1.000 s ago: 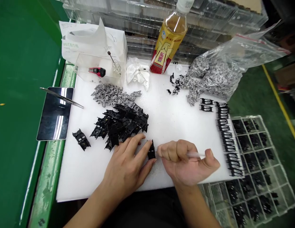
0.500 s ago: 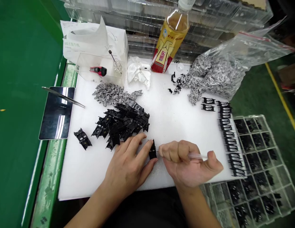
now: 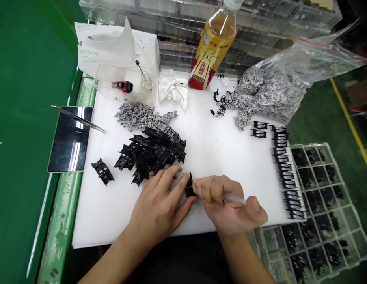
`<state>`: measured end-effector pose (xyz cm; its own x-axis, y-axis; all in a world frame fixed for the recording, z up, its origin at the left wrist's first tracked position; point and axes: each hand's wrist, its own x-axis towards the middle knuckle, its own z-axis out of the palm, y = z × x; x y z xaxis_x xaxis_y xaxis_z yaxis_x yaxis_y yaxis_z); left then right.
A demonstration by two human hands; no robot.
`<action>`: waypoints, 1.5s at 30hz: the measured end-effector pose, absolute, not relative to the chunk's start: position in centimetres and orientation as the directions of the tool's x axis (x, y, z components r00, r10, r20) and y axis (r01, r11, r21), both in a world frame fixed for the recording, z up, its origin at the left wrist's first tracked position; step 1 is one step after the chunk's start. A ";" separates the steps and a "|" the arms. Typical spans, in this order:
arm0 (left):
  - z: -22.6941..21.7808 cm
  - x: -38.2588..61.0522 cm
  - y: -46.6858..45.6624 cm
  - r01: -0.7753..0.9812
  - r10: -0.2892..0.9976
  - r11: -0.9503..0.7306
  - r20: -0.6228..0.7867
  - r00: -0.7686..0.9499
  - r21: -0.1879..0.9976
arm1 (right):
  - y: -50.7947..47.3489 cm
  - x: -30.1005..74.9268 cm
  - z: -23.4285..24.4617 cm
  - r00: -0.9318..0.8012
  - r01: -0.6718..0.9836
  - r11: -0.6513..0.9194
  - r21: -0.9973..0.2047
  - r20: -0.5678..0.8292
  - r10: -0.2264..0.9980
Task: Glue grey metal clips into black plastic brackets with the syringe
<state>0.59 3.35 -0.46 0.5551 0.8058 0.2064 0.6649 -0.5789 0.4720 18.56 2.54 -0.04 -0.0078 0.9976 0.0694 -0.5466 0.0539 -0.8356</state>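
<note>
My left hand (image 3: 161, 201) rests on the white foam board, its thumb and index finger closed on the two ends of a small black plastic part (image 3: 189, 186). My right hand (image 3: 227, 201) is curled round a thin translucent stick-like tool (image 3: 235, 198); its front end is hidden by the fingers. The right fingertips are up against the right side of the black part. Just beyond my left fingers lies a heap of similar black parts (image 3: 153, 152). Behind it is a pile of small grey pieces (image 3: 138, 116).
A black part (image 3: 103, 172) lies alone at left, near tweezers (image 3: 79, 118) over a dark tablet (image 3: 69, 146). A drink bottle (image 3: 211, 49) and bag of grey pieces (image 3: 272, 90) stand behind. Assembled parts (image 3: 285, 173) line the board's right edge, above a compartment tray (image 3: 328, 213).
My right hand has moved left with the tool, bringing its fingertips up to the black part. My left hand keeps its hold and place.
</note>
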 end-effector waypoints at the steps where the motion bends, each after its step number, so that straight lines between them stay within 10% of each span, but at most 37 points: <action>1: -0.4 0.6 3.4 0.664 0.805 -0.580 0.208 0.556 0.471 | 2.5 18.6 0.0 -0.005 -0.548 0.064 -0.834 0.080 0.997; 45: -0.6 0.7 3.2 0.658 0.806 -0.583 0.241 0.540 0.477 | 2.4 19.0 -0.5 0.020 -0.568 0.153 -0.809 0.172 0.985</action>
